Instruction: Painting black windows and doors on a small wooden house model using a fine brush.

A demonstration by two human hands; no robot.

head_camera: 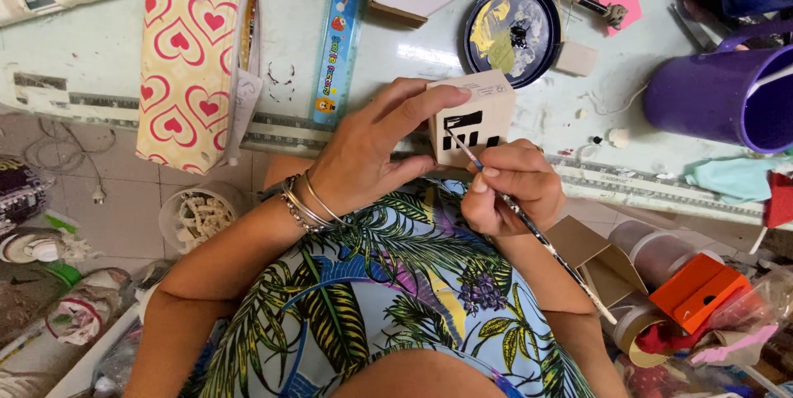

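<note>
Centre of frame: left hand (363, 158) pinching a small pale block (475, 113), fingers hiding its left edge; black bars painted on its face. Right hand (512, 187) pressed around a thin paintbrush (529, 225), bristle tip touching the block. Upper centre: round dark dish (512, 30) smeared with yellow and green paint. Right edge: purple mug (727, 97), cut off, contents unseen. Lower left: clear tub (198, 216) of pale bits, hard to identify.

Small pale wood block (475, 113), upright at table edge, black bars painted on front. Thin paintbrush (529, 225), tilted, tip touching block's black paint.
</note>
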